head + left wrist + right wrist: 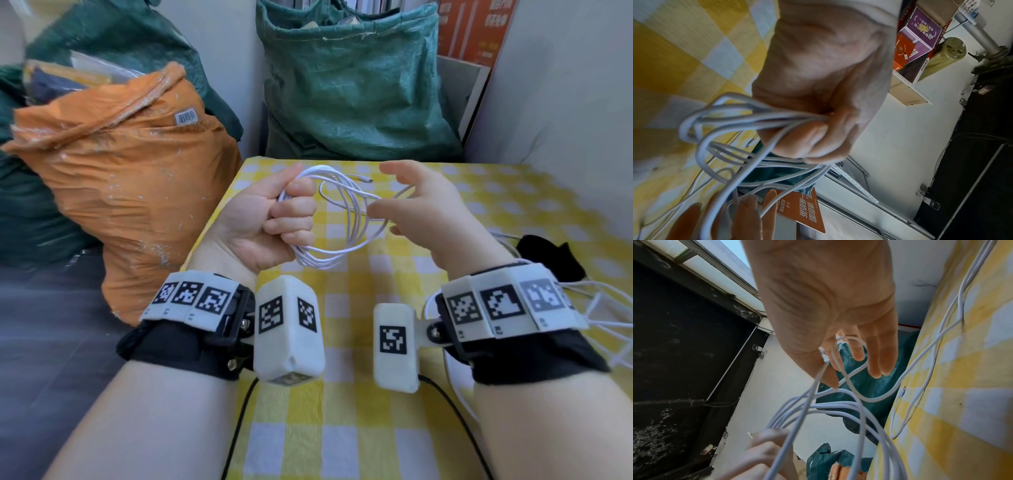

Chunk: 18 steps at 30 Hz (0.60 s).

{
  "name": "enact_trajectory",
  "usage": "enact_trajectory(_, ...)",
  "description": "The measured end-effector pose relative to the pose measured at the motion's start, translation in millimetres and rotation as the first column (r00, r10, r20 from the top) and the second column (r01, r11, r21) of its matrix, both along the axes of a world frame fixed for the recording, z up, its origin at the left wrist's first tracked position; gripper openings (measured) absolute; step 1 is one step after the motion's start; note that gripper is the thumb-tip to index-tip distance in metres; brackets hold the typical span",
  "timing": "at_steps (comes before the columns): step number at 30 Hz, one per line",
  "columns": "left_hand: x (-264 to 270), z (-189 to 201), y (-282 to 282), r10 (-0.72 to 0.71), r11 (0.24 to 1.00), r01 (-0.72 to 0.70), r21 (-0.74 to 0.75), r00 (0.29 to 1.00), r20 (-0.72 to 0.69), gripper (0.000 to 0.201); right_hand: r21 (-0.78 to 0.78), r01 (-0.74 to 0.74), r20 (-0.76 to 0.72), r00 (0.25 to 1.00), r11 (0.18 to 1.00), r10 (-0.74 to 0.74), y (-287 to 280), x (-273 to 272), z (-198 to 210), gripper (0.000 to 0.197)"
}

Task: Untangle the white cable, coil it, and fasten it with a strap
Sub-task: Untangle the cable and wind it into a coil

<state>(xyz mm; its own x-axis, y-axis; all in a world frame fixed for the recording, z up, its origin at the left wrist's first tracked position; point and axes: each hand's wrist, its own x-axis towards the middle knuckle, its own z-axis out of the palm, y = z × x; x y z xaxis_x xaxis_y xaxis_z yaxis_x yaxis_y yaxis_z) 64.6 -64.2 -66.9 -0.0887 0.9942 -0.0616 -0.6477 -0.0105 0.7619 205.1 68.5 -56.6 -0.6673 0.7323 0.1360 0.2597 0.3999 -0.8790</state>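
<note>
My left hand point(284, 216) grips one side of a coil of white cable point(329, 254) in a fist, above the yellow checked tablecloth point(342, 428). The loops hang out to the right of the fist point(818, 91). My right hand point(421, 205) is at the coil's right side with fingers spread and nearly straight. One strand point(830, 408) lies across the fingers and brushes the thumb of that hand point(828, 296). The cable's free end with its small plug point(368, 180) lies on the cloth behind the coil. A black strap-like piece point(548, 253) lies on the table at the right.
More loose white cable point(603, 301) lies at the table's right edge, behind my right wrist. An orange sack point(130, 178) stands left of the table and a green sack point(352, 92) behind it. A black wire point(239, 421) runs near the front edge.
</note>
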Motion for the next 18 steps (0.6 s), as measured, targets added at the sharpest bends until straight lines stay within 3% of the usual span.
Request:
enact_trajectory(2, -0.4, -0.8, 0.3, -0.003, 1.0, 0.003, -0.003, 1.0, -0.013, 0.041, 0.014, 0.027, -0.007, 1.0, 1.0, -0.027, 3.3, 0.4, 0.1, 0.056)
enact_trajectory(8, -6.3, -2.7, -0.2, -0.195, 0.98, 0.19, 0.058, 0.976, 0.098, 0.042, 0.124, 0.076, -0.019, 0.997, 0.989, -0.075, 14.7, 6.0, -2.9, 0.051)
enact_trajectory(10, -4.9, -1.8, 0.6, -0.173, 0.984, 0.166, 0.061, 0.977, 0.125, 0.039, 0.153, 0.08, -0.029, 0.997, 0.985, -0.076, 16.5, 6.7, -4.5, 0.051)
enact_trajectory(12, -3.3, -0.8, 2.1, -0.057, 0.998, 0.056, 0.022, 0.995, 0.078, 0.035, 0.188, 0.096, -0.032, 0.995, 0.977, -0.092, 18.9, 7.4, -4.3, 0.052)
enact_trajectory(15, 0.1, 0.3, 1.7, -0.096, 0.994, 0.087, 0.062, 0.983, 0.156, 0.031, 0.236, 0.047, 0.08, 0.995, 0.971, -0.068, 21.5, 9.0, -4.5, 0.065)
enact_trajectory(18, 0.0, 0.5, 1.5, -0.09, 0.996, 0.089, 0.015, 0.988, 0.126, 0.035, 0.312, -0.087, 0.154, 0.987, 0.946, 0.04, 13.5, 7.9, -3.8, 0.081)
